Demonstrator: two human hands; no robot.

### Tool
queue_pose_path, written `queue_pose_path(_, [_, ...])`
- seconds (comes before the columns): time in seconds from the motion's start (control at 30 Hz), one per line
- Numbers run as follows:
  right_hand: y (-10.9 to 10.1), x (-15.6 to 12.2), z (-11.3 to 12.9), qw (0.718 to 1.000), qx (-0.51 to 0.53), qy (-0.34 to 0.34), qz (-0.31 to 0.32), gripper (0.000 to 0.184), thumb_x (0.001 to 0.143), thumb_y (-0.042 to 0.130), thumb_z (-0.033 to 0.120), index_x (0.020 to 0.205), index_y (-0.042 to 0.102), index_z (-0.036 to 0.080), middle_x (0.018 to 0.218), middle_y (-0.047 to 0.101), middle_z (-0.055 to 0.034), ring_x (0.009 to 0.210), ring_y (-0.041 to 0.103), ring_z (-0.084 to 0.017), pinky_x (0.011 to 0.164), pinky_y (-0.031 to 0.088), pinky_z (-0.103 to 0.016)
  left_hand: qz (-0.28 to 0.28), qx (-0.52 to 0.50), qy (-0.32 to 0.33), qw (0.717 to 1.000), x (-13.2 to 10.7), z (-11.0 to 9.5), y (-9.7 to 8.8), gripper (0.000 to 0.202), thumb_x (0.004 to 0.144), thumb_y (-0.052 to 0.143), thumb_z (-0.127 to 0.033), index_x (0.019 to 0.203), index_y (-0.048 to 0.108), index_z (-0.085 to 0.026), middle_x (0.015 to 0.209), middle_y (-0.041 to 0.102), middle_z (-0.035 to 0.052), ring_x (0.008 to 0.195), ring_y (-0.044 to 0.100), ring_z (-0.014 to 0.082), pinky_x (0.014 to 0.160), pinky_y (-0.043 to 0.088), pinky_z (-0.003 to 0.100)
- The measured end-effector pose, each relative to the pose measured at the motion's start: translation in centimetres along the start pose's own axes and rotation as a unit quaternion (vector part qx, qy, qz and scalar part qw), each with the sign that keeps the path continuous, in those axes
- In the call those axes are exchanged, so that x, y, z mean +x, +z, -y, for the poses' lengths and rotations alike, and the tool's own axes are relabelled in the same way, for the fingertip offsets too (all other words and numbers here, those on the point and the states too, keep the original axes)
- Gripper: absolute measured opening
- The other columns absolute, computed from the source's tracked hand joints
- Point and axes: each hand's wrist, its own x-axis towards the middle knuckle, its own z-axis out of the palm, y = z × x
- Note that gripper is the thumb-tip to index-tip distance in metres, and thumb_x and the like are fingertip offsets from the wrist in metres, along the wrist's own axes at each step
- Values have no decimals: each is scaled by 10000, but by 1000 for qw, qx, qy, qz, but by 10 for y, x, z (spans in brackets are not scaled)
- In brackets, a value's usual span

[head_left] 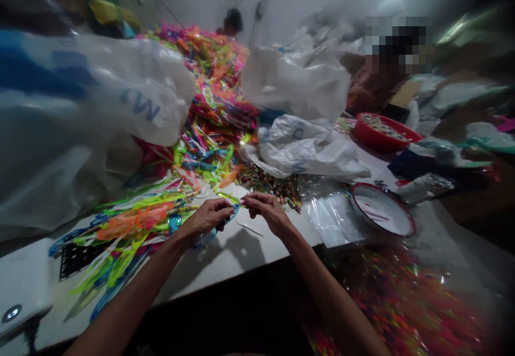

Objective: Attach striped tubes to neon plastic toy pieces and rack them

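Close together over the white table (225,249), both of my hands are closed in pinches. My left hand (211,215) grips a translucent blue plastic piece (234,209), part of which hangs below the palm. Between the fingertips of my right hand (263,208) is a small pinkish piece (243,202), almost touching the blue plastic; its kind is too small to make out. A thin white strip (251,229) lies beneath the hands. Left of my left hand spread bright orange, green and blue plastic pieces (137,222), some with patterned sticks.
A tall heap of neon plastic pieces (217,93) rises behind, between white sacks (156,88). Many short patterned sticks (269,184) lie beyond my right hand. Rightward are clear plastic bags (333,216), a red-rimmed basin (382,211), a red bowl (382,131) and a person (376,85).
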Motion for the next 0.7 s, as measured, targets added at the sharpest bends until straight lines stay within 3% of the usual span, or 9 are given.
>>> queue_pose_path(0.13, [1, -4, 5, 999, 2, 14, 30, 267, 747, 649, 392, 783, 693, 131, 580, 530, 13, 521, 456, -79, 503, 330, -215, 1, 12, -22, 1000, -10, -9, 3, 218, 763, 568, -348, 754, 559, -130, 625, 550, -23, 530, 508, 79, 535, 362, 220])
queue_pose_path(0.3, [1, -7, 9, 997, -11, 18, 75, 250, 756, 646, 381, 779, 696, 136, 582, 539, 14, 520, 456, -78, 516, 338, -220, 29, -1, -36, 999, -16, -12, 5, 201, 745, 560, -308, 830, 588, -128, 681, 613, 13, 559, 527, 101, 558, 362, 240])
queue_pose_path(0.7, [5, -11, 7, 997, 30, 27, 64, 214, 682, 722, 297, 839, 717, 151, 655, 641, -20, 608, 577, -116, 619, 443, -256, 52, -1, -60, 997, -22, -11, 4, 189, 737, 492, -262, 849, 575, -134, 646, 574, -1, 531, 460, 96, 540, 331, 235])
